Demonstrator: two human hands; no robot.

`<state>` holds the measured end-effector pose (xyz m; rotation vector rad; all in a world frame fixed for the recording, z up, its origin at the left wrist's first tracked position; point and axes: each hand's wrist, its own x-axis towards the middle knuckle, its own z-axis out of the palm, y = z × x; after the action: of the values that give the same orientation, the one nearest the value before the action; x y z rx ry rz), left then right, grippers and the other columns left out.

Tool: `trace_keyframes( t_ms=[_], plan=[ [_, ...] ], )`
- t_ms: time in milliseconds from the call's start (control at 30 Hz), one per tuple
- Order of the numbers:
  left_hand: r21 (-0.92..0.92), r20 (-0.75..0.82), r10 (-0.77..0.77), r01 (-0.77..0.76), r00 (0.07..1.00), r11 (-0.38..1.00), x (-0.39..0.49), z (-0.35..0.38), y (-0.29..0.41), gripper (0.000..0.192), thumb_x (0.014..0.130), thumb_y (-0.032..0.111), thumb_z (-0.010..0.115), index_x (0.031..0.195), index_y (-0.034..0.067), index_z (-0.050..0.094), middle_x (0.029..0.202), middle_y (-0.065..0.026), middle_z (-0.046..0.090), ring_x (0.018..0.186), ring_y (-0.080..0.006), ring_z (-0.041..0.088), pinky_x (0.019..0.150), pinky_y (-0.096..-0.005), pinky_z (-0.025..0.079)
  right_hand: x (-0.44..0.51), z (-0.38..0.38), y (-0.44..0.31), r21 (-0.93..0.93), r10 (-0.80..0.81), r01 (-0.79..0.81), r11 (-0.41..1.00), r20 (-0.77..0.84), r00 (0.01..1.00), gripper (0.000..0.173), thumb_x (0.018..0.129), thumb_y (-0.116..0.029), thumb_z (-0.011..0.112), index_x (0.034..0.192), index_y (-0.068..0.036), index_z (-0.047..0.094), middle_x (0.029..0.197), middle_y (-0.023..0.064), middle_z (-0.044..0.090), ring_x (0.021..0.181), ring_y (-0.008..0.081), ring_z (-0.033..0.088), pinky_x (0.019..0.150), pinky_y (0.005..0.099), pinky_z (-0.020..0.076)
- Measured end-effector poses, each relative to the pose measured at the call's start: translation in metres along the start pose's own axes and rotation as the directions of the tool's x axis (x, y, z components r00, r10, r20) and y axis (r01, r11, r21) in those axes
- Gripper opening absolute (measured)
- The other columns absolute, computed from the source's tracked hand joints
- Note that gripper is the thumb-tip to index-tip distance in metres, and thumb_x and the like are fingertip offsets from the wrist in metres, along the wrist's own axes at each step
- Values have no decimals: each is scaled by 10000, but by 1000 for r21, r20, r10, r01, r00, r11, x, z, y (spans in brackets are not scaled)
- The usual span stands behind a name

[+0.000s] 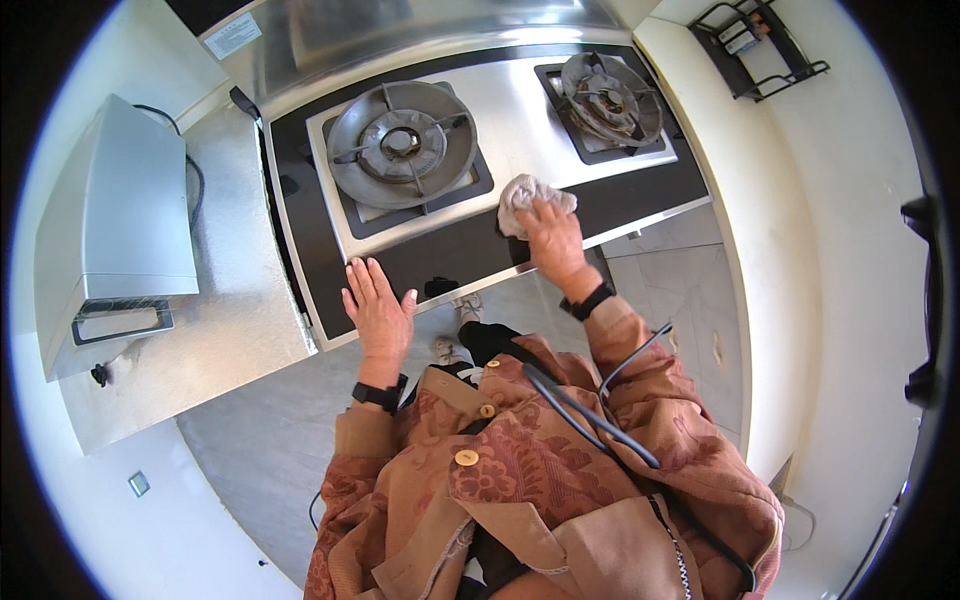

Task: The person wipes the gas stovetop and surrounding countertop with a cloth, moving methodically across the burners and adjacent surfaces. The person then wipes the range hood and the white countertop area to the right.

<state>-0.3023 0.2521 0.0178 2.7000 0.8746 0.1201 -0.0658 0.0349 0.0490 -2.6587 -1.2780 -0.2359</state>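
My right hand (553, 238) is closed over a crumpled light grey cloth (525, 196) and presses it on the black front strip of a gas cooktop (450, 255), where the strip meets the steel plate. My left hand (377, 307) lies flat near the cooktop's front left corner, fingers spread, holding nothing. Behind my hands are the large left burner (401, 142) and the smaller right burner (611, 97), each under a round metal pan support. The right burner shows brownish stains.
A silver-grey appliance (139, 210) with a dark cable stands on the foil-like counter (247, 300) at the left. A steel backsplash (435, 30) rises behind the cooktop. On the right wall hangs a black wire rack (757, 49) with small items. Loose cables hang over my jacket.
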Motion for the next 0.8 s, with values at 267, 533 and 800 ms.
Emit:
trace_keyframes(
  t_ms=[267,533,800],
  plan=[
    [112,-136,102,-87,986,990,-13,23,-8,876,912,439,642,1594,4,307,1679,-195,268,1566,-336,215,1252,-511,138,-28,6,-22,-26,14,-17,1000,-105,994,449,710,-142,763,1151,-160,681,1252,118,615,1164,326,581,891,470,457],
    [118,-158,105,-87,982,989,-12,23,-7,842,911,402,641,1588,12,326,1665,-191,304,1552,-341,248,1246,-513,165,-6,8,-15,119,97,-78,990,-163,982,421,792,-28,643,1191,-153,693,1218,127,640,1085,353,616,885,486,480],
    [-92,-293,-233,215,927,972,9,30,8,756,988,346,565,1581,-34,288,1677,-230,244,1567,-365,198,1222,-501,185,63,18,27,38,-5,7,999,-63,998,339,824,-141,674,1159,-180,703,1225,110,638,1121,334,615,897,489,477]
  ],
)
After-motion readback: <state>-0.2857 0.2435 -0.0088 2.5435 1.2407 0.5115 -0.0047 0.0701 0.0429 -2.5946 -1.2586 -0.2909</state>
